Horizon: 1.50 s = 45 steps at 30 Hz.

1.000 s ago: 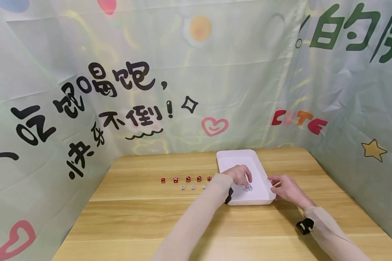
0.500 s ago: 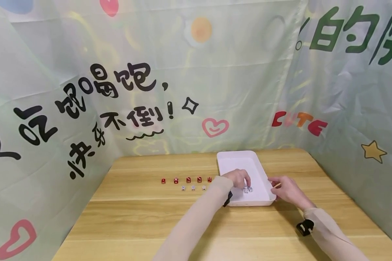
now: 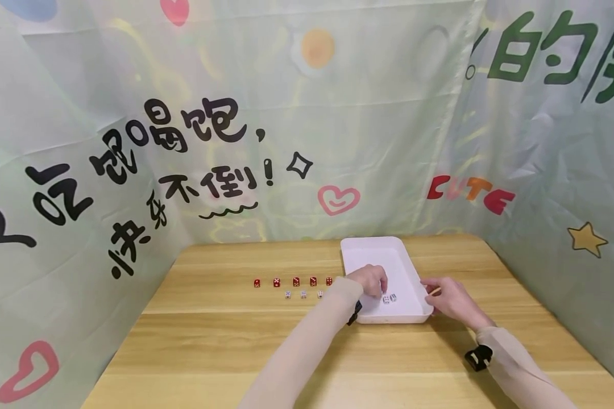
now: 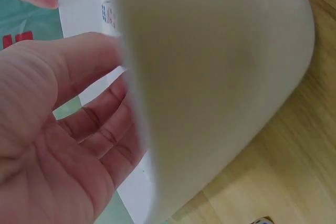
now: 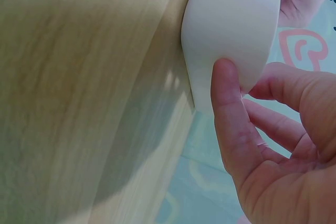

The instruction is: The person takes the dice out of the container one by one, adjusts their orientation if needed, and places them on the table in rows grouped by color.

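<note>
A white tray (image 3: 384,250) stands on the wooden table. My left hand (image 3: 369,280) reaches down inside it, fingers bent toward the tray floor. Just right of those fingertips lie two white dice (image 3: 390,298). In the left wrist view the tray wall (image 4: 220,77) hides the fingertips of the left hand (image 4: 79,108), and a white die (image 4: 108,14) shows above the thumb; I cannot tell whether they hold a die. My right hand (image 3: 452,298) pinches the tray's right edge. In the right wrist view its thumb (image 5: 226,93) presses the outer wall (image 5: 231,24).
Left of the tray, several red dice (image 3: 296,282) stand in a row on the table (image 3: 225,346). Nearer the person is a row of white dice (image 3: 303,295), whose right end meets the left sleeve (image 3: 307,341). Printed cloth (image 3: 266,85) encloses the table's back and sides.
My left hand has lowered toward the dice in the tray, then shifted slightly left. Two white dice now show more plainly, a little nearer the front. The right hand keeps its place on the tray.
</note>
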Each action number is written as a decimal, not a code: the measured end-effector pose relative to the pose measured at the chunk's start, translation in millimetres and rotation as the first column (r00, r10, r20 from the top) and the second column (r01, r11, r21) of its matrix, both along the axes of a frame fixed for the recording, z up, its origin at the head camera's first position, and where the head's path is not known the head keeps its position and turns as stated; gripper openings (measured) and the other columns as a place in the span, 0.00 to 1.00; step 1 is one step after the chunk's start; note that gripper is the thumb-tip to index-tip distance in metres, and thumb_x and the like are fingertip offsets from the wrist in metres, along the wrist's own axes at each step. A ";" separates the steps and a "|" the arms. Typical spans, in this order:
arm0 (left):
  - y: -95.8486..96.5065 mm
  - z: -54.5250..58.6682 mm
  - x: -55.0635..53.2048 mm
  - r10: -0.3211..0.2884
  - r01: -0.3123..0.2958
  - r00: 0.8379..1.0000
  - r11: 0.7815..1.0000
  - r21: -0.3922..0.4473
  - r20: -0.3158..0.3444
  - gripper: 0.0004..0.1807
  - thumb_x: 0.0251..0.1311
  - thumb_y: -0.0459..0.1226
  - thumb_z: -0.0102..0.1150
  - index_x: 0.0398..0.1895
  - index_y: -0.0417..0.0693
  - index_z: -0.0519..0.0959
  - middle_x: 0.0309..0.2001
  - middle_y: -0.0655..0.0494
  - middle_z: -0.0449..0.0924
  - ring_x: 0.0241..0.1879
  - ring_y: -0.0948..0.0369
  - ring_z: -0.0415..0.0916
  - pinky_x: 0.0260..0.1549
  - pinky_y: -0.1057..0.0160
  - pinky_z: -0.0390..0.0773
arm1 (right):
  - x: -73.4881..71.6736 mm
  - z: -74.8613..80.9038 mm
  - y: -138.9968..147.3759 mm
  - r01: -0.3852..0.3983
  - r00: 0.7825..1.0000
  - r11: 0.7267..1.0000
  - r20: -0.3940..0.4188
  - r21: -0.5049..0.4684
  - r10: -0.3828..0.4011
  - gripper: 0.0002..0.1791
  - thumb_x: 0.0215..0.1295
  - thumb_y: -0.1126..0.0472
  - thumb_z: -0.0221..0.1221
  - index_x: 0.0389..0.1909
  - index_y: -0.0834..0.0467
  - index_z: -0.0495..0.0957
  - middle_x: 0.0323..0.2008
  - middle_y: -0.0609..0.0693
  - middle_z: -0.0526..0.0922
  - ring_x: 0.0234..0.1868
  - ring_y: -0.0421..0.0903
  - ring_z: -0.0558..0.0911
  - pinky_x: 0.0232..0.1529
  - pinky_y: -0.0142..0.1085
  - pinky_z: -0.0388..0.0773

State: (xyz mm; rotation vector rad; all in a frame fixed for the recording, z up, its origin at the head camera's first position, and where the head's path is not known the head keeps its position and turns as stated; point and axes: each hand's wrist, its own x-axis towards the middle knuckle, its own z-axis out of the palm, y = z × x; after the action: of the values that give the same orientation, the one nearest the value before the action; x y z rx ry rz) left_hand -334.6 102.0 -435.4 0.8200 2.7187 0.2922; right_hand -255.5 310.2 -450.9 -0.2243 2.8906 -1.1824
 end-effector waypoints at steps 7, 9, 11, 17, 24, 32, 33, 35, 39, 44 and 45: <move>-4.7 -2.1 -6.6 -0.015 0.015 0.999 1.000 0.014 -0.030 0.07 0.53 0.31 0.67 0.25 0.56 0.83 0.29 0.66 0.78 0.33 0.67 0.72 0.34 0.72 0.70 | -0.7 0.8 1.5 -0.002 1.000 1.000 -0.007 0.010 0.002 0.26 0.56 0.74 0.57 0.58 0.77 0.70 0.40 0.66 0.80 0.36 0.51 0.81 0.26 0.38 0.82; -6.6 -3.7 -7.8 -0.020 0.021 0.999 0.999 0.037 -0.035 0.07 0.53 0.31 0.66 0.25 0.55 0.83 0.28 0.66 0.78 0.32 0.67 0.72 0.33 0.72 0.70 | -0.4 0.4 1.7 -0.001 1.000 1.000 -0.009 0.009 0.001 0.26 0.56 0.74 0.58 0.58 0.77 0.71 0.40 0.66 0.81 0.36 0.51 0.81 0.26 0.38 0.82; -9.8 -4.2 -8.8 -0.030 0.033 0.998 0.998 0.056 -0.046 0.06 0.53 0.31 0.66 0.27 0.55 0.84 0.29 0.65 0.78 0.32 0.67 0.72 0.33 0.73 0.70 | -0.3 -0.2 1.8 -0.003 1.000 1.000 -0.014 0.005 0.003 0.26 0.56 0.74 0.57 0.58 0.77 0.71 0.40 0.66 0.81 0.37 0.51 0.81 0.26 0.38 0.82; -26.3 -0.7 -7.4 -0.089 0.100 0.993 0.984 0.144 -0.081 0.06 0.60 0.34 0.62 0.39 0.49 0.84 0.37 0.60 0.82 0.37 0.67 0.74 0.38 0.73 0.71 | -0.5 -4.6 3.1 -0.005 1.000 1.000 -0.028 0.003 0.006 0.26 0.56 0.74 0.58 0.57 0.77 0.72 0.40 0.65 0.82 0.38 0.52 0.81 0.26 0.37 0.82; -44.5 -2.0 -6.7 -0.073 0.098 0.992 0.953 0.286 -0.098 0.07 0.63 0.36 0.62 0.42 0.47 0.85 0.36 0.59 0.82 0.35 0.68 0.73 0.38 0.74 0.71 | -0.9 -5.4 3.4 0.006 1.000 1.000 -0.018 0.010 -0.006 0.26 0.56 0.73 0.58 0.58 0.76 0.72 0.40 0.65 0.82 0.36 0.50 0.81 0.26 0.37 0.82; -60.6 2.0 -3.0 -0.025 0.045 0.998 0.916 0.399 -0.056 0.07 0.60 0.36 0.65 0.39 0.44 0.86 0.36 0.58 0.85 0.34 0.70 0.76 0.38 0.75 0.75 | -2.7 -4.5 3.0 0.003 1.000 1.000 -0.018 0.014 -0.003 0.26 0.57 0.73 0.58 0.58 0.76 0.71 0.40 0.65 0.81 0.36 0.50 0.81 0.26 0.37 0.82; -62.4 3.1 -1.9 -0.024 0.044 0.998 0.913 0.407 -0.053 0.06 0.60 0.36 0.65 0.39 0.45 0.86 0.35 0.58 0.85 0.34 0.70 0.77 0.37 0.75 0.75 | -2.6 -4.5 3.0 0.004 1.000 1.000 -0.014 0.013 -0.004 0.26 0.57 0.73 0.58 0.58 0.76 0.71 0.40 0.65 0.81 0.36 0.50 0.81 0.26 0.37 0.82; -66.1 5.7 -0.1 -0.027 0.043 0.999 0.910 0.413 -0.044 0.07 0.60 0.35 0.65 0.39 0.44 0.85 0.35 0.58 0.85 0.34 0.70 0.77 0.37 0.74 0.75 | -2.6 -4.6 2.8 0.006 1.000 1.000 -0.010 0.014 -0.006 0.26 0.57 0.73 0.58 0.59 0.76 0.71 0.40 0.65 0.81 0.37 0.50 0.80 0.26 0.37 0.82; -74.3 12.5 2.8 -0.041 0.061 0.997 0.916 0.398 -0.058 0.08 0.60 0.35 0.64 0.41 0.42 0.85 0.36 0.58 0.84 0.35 0.69 0.76 0.38 0.74 0.75 | -2.6 -4.4 2.5 0.007 1.000 1.000 -0.013 0.012 -0.007 0.26 0.57 0.73 0.58 0.59 0.76 0.71 0.40 0.66 0.81 0.36 0.50 0.81 0.26 0.37 0.82; -86.1 18.0 3.9 -0.051 0.082 0.995 0.915 0.394 -0.087 0.08 0.60 0.35 0.63 0.41 0.43 0.84 0.36 0.58 0.84 0.35 0.69 0.76 0.38 0.73 0.75 | -2.3 -4.4 2.4 0.002 1.000 1.000 -0.019 0.000 -0.002 0.26 0.57 0.74 0.58 0.58 0.77 0.71 0.40 0.66 0.81 0.36 0.51 0.81 0.26 0.37 0.82; -89.3 18.5 4.0 -0.053 0.084 0.995 0.914 0.397 -0.088 0.08 0.60 0.35 0.63 0.41 0.43 0.84 0.36 0.58 0.84 0.35 0.70 0.77 0.39 0.73 0.75 | -2.0 -4.7 2.2 0.001 1.000 1.000 -0.019 -0.004 -0.001 0.26 0.57 0.74 0.58 0.58 0.77 0.71 0.40 0.66 0.81 0.37 0.51 0.81 0.26 0.37 0.82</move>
State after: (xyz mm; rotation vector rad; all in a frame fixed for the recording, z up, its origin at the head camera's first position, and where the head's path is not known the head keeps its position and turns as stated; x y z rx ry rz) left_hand -330.6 12.7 -416.9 1.0478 2.7291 0.8414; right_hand -257.5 312.4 -455.5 -0.2356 2.9052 -1.1926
